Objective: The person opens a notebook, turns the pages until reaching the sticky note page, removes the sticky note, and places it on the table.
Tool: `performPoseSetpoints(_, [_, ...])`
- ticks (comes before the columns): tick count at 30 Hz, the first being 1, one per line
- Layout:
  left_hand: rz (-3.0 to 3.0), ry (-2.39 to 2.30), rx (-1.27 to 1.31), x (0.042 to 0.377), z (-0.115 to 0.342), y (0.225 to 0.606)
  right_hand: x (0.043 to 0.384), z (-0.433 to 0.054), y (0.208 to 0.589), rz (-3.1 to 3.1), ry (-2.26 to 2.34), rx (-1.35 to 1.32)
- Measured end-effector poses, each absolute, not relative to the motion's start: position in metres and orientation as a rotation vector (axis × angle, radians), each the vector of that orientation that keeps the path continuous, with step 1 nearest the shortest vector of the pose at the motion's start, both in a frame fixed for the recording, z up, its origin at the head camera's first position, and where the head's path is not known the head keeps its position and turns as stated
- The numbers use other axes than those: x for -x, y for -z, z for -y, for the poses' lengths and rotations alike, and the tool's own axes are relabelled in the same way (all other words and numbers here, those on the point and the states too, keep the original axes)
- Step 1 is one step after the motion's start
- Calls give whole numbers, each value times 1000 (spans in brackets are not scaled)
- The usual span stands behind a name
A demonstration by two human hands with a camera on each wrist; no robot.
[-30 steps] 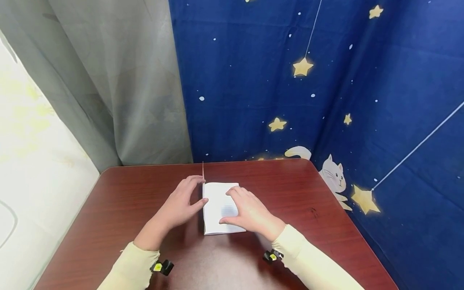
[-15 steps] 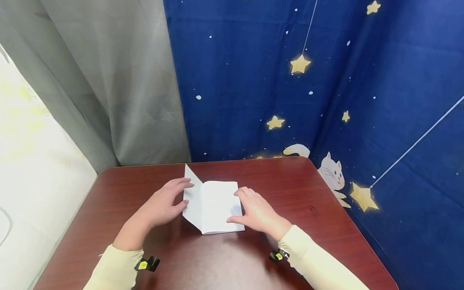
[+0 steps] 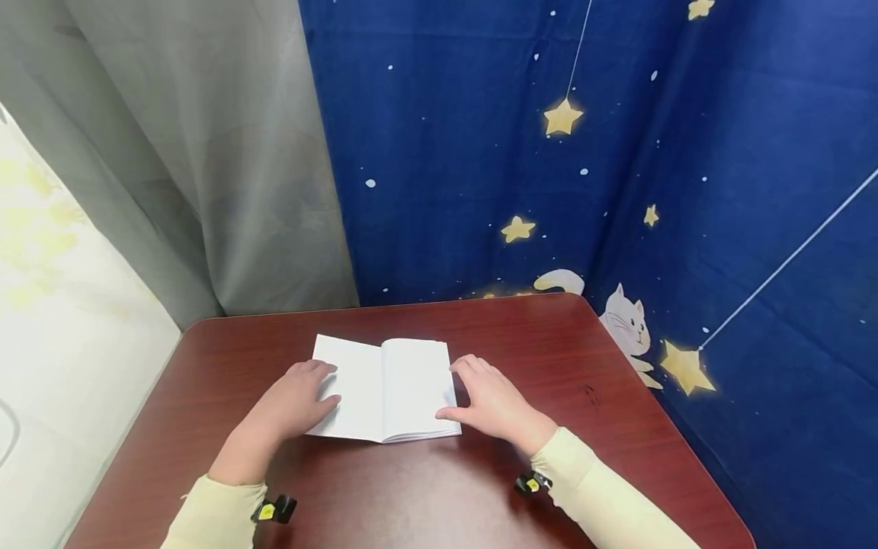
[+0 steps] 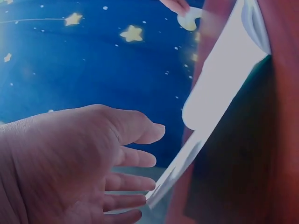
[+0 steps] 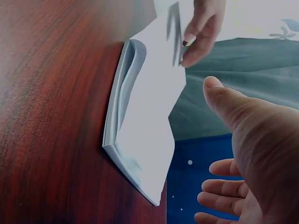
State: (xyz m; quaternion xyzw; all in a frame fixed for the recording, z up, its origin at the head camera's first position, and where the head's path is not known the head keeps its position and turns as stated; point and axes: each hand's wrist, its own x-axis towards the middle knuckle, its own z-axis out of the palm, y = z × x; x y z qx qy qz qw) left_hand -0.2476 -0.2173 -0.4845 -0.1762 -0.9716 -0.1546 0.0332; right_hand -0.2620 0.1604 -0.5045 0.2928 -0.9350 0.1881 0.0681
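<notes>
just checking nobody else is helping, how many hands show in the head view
2: the left hand at the left page of the open white booklet, the right hand at its right edge. Any outside the frame can't be told.

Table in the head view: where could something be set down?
Bare table lies between the right hand and right edge, between the left hand and left edge, and in front of the open book. Crowded: the middle, both hands at the book.
</notes>
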Motion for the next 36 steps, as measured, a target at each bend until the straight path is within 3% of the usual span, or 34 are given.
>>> performPoseSetpoints(18, [3136,563,515,250,225,538,261,-166,515,2885,-547,-855])
performPoseSetpoints(36, [3059,599,572,245,221,555,261,-163,526,2928,-550,-882])
